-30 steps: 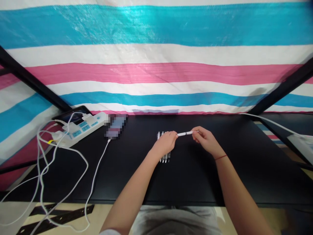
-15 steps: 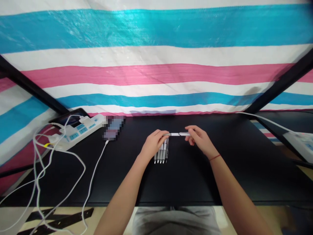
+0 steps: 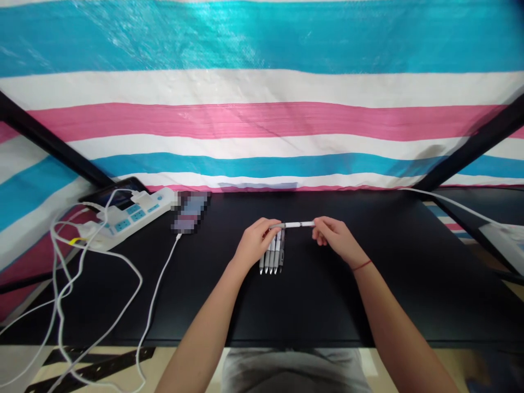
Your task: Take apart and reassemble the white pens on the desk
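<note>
A slim white pen [image 3: 297, 224] with a grey tip and a dark band near its middle lies level, running left to right just above the bench [image 3: 327, 305], pinched at each end by the fingers of the left hand [image 3: 254, 244] and right hand [image 3: 333, 238]. Under its left end, a row of four like pens [image 3: 273, 256] lies side by side, touching, flat on the bench.

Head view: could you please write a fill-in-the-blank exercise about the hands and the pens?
1. Both hands hold one white pen that lies ____ between them.
2. The row of pens rests on the ____ table.
3. A red string circles the ____ wrist.
4. The power strip lies to the ____ of the left hand.

Missing words: level, black, right, left
</note>
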{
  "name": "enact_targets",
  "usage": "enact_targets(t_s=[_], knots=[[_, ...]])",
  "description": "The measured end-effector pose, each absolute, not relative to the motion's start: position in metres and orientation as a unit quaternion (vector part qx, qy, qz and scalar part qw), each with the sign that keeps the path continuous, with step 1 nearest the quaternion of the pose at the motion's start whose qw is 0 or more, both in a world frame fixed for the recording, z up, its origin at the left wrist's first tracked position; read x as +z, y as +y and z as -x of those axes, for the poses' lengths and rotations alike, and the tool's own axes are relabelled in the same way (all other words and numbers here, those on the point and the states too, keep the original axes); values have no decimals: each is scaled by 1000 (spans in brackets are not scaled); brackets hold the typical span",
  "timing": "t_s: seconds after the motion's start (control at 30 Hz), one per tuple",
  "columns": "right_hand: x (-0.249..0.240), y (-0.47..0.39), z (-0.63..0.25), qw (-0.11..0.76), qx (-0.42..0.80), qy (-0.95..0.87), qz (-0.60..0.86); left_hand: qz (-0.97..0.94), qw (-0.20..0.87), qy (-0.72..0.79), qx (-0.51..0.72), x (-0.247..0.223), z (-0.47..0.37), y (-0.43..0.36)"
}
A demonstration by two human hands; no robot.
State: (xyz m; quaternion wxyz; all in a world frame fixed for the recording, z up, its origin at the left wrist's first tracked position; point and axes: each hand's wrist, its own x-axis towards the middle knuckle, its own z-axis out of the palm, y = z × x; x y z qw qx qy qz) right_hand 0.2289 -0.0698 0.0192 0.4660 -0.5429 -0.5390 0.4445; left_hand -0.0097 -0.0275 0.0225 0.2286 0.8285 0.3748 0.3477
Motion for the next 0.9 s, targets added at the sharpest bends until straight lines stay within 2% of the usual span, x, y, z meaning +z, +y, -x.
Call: enact_targets(t_s=[0.17,0.33,0.53,0.7,0.9], knots=[[23,-72,-228,502,475,-520,503,-823,236,382,349,21,10,-27],[20,-72,-227,421,499,-528,543,-827,243,373,343,18,9,-27],[17,-70,-225,486,494,-517,503,-825,244,382,336,19,9,-27],[15,-69,-226,431,509,-515,538,-828,246,379,332,20,9,-26],[19,-71,-226,479,510,-514,496,-824,247,386,333,18,10,-25]])
